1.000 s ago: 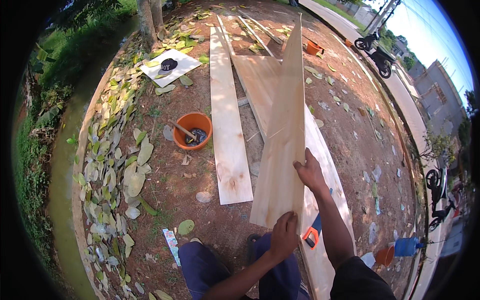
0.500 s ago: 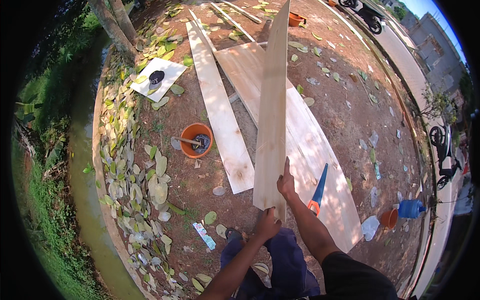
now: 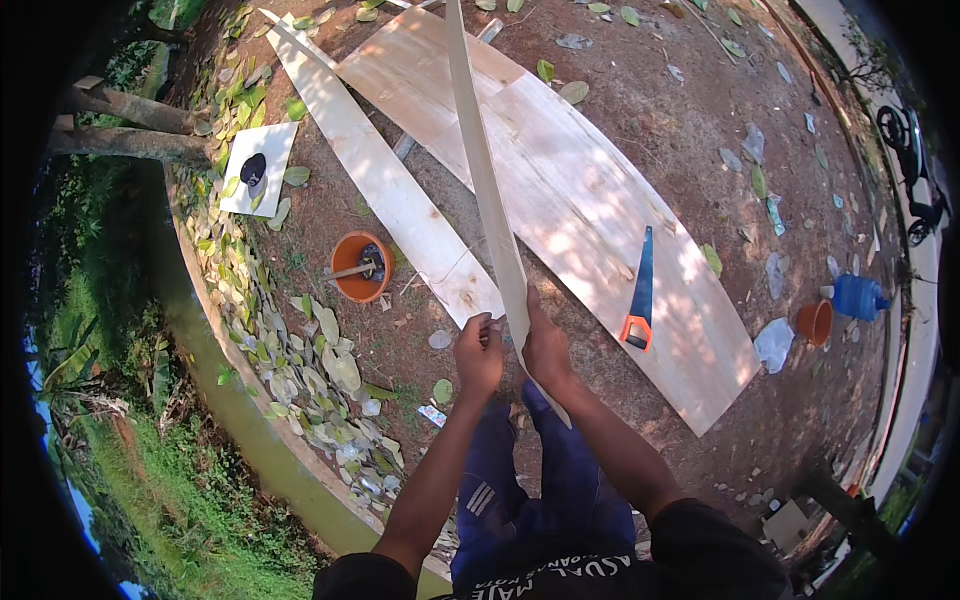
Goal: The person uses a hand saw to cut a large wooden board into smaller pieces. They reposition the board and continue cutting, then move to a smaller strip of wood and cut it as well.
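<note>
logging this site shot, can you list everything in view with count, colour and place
held board: 1, pale wood, edge-on in both hands, running up the middle
narrow board: 1, pale, on the dirt left of it
wide sheet: 1, pale, on the dirt to the right
saw: 1, blue blade, orange handle, on the wide sheet
bucket: 1, orange, left of the narrow board
jug: 1, blue, far right
pot: 1, orange, beside the jug
left hand: 1, gripping the held board
right hand: 1, gripping the held board

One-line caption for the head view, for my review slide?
Both hands, left and right, grip a thin plywood strip edge-on above boards and a handsaw.
</note>
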{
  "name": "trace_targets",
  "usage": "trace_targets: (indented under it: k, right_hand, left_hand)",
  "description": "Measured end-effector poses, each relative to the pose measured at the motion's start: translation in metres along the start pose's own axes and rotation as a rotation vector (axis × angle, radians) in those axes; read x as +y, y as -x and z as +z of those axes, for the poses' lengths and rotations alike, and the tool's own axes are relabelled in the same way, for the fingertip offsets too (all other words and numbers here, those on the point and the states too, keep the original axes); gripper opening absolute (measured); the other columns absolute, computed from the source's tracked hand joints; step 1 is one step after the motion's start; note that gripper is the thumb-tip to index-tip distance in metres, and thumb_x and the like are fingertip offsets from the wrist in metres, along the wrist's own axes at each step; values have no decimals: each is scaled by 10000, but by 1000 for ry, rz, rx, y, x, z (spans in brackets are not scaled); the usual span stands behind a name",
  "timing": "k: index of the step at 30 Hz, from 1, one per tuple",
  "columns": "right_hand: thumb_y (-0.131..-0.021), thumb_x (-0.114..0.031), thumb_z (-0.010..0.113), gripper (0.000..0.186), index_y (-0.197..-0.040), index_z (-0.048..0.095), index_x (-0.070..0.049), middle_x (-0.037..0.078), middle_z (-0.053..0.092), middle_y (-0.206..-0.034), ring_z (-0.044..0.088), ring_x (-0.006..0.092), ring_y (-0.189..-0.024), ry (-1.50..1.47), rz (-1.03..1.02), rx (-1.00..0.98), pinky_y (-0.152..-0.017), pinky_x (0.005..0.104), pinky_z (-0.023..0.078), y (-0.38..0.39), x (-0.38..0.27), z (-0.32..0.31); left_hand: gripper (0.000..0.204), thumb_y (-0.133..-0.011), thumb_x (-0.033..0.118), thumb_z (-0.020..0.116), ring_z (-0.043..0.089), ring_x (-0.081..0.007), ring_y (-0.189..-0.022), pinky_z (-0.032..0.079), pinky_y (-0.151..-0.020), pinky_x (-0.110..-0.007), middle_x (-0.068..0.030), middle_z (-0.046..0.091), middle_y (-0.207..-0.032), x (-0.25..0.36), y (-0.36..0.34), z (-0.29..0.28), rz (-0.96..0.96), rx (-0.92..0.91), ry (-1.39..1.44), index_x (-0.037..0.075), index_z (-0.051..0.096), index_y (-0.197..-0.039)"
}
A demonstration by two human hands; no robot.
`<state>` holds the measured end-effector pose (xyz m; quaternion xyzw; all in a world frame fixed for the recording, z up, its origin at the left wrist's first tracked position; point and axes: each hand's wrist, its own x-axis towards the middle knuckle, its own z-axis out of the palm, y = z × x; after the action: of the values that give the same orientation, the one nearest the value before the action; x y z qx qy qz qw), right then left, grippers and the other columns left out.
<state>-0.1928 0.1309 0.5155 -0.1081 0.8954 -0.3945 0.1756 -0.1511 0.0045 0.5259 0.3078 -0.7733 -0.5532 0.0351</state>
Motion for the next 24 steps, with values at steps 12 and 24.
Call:
trace_targets:
  k: [12,24]
  right_hand:
    - [-894,8,417,761,-1603,201,-162,238,558,-1360,645,449,-1024,-110,135,-1,-821,506,546,8,46,-31]
    - [-795,90,546,933,-1610,173,-167,235,573,-1331,646,496,-899,-63,269,-4,-753,539,551,23,62,25]
  left_hand:
    - [550,-883,303,756,610,-398,-1105,484,-936,-468,-283,619,-1171,52,-126,84,265,-406,-404,-75,524,-1208]
    - [342,-1020,258,569,544,-152,-638,432,-593,-356,-114,608,-676,14,-145,69,56,-673,-325,-10,570,-808]
